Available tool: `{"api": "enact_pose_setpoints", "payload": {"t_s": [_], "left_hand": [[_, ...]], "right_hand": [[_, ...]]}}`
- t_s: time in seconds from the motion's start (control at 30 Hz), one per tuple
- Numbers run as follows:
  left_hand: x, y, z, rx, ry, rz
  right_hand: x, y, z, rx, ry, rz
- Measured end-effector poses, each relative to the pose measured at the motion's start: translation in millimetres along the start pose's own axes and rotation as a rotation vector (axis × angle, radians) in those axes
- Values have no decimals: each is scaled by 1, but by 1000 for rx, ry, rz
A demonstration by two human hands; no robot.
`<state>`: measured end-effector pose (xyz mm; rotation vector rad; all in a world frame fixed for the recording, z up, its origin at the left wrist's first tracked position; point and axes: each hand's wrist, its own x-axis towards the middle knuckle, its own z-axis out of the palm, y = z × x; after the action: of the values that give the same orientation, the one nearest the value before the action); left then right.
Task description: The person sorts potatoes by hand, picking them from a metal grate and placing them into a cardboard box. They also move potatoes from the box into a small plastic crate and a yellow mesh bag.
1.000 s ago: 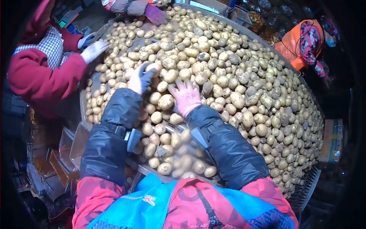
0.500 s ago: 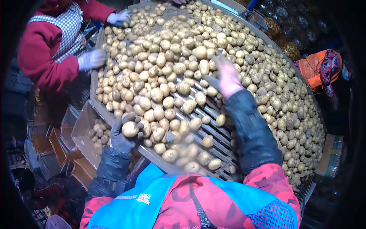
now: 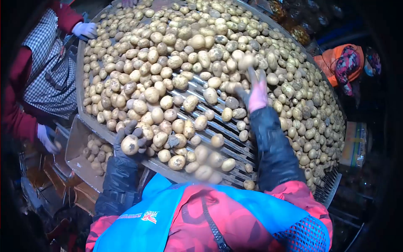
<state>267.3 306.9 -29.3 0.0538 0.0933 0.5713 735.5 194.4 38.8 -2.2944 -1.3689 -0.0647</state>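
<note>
My left hand [image 3: 128,140], in a dark glove, curls around a potato [image 3: 129,144] at the near left rim of the sorting table [image 3: 95,131]. My right hand [image 3: 257,90], in a pink glove with dark fingers, reaches over the potato heap [image 3: 294,96], thumb and fingers spread apart. Right at its fingertips is a blurred potato [image 3: 247,62]. Between my hands, loose potatoes lie on slatted metal bars [image 3: 228,143]. Several blurred potatoes [image 3: 205,161] lie near my body.
A bin [image 3: 72,157] with potatoes stands below the left rim. A co-worker's gloved hand [image 3: 85,30] rests at the far left edge, the other gloved hand [image 3: 48,138] hangs beside the bin. Another person in an orange vest [image 3: 331,63] stands right. A cardboard box [image 3: 354,143] is nearby.
My right hand's fingers now meet a potato on the heap. My left hand keeps its potato. The co-worker's nearer hand has left the table rim and dropped toward the bins. The view has shifted slightly.
</note>
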Motion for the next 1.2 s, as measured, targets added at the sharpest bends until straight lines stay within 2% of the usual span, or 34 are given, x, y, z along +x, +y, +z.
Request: {"api": "enact_pose_setpoints", "payload": {"t_s": [0.07, 0.1, 0.13, 0.2, 0.23, 0.27, 0.3, 0.33, 0.37, 0.4, 0.47, 0.53, 0.57, 0.6, 0.67, 0.73, 0.77, 0.83, 0.87, 0.9, 0.93, 0.97, 1.0, 1.03, 1.07, 1.13, 1.2], "left_hand": [[5, -3, 16, -57, 39, -34], [4, -4, 17, -37, 66, -25], [3, -5, 17, -14, 92, -6], [3, -10, 21, 14, 157, 64], [4, -8, 22, 18, 151, 44], [4, -7, 23, 21, 142, 22], [1, -5, 16, 64, 166, 24], [-2, -6, 25, 63, 166, 23], [-3, -8, 42, 54, 206, 35], [1, -11, 51, 46, 239, 39], [4, -8, 35, -13, 136, -25], [8, -3, 29, 17, 54, -67], [8, -3, 31, 19, 46, -80], [8, -1, 32, 25, -8, -121], [11, -4, 33, 109, -115, -162], [15, -5, 40, 169, -49, -228], [16, -9, 52, 196, 91, -208], [18, -19, 37, 219, 85, -246], [28, -23, 54, 245, 86, -279], [26, -29, 74, 295, 181, -287], [23, -29, 91, 630, 293, -294], [26, -34, 76, 465, 211, -331], [30, -38, 61, 297, 127, -363], [32, -36, 75, 411, 148, -380], [34, -37, 72, 404, 158, -371], [34, -37, 66, 350, 240, -396], [35, -34, 67, 311, 228, -403]], "right_hand": [[36, 7, 30, -211, 11, -11], [55, 4, 40, -187, -3, 20], [72, -26, 32, -313, -51, 99], [95, -69, 38, -371, 27, 71], [100, -82, 62, -433, 167, -72], [98, -133, 39, -348, 26, -192], [105, -138, 81, -346, 53, -405], [109, -175, 76, -266, -272, -445], [103, -193, 88, -313, -369, -557], [92, -196, 103, -316, -332, -528], [103, -201, 123, -375, -354, -440], [108, -211, 117, -407, -492, -273], [104, -207, 111, -380, -505, -218], [98, -199, 105, -255, -497, -232], [75, -181, 90, 27, -426, -103], [40, -195, 46, 257, -459, -20], [24, -200, 29, 359, -535, -133], [6, -204, 9, 510, -610, -388], [7, -210, -6, 558, -606, -532], [22, -208, -26, 523, -667, -433], [48, -192, -18, 435, -556, -350], [87, -153, 20, 348, -309, -426], [118, -142, 7, 318, -231, -218], [155, -118, 12, -115, -141, -186], [180, -92, 25, -352, -21, -154], [205, -49, 25, -371, -283, -27], [193, -44, 18, -386, -395, 59]]}}
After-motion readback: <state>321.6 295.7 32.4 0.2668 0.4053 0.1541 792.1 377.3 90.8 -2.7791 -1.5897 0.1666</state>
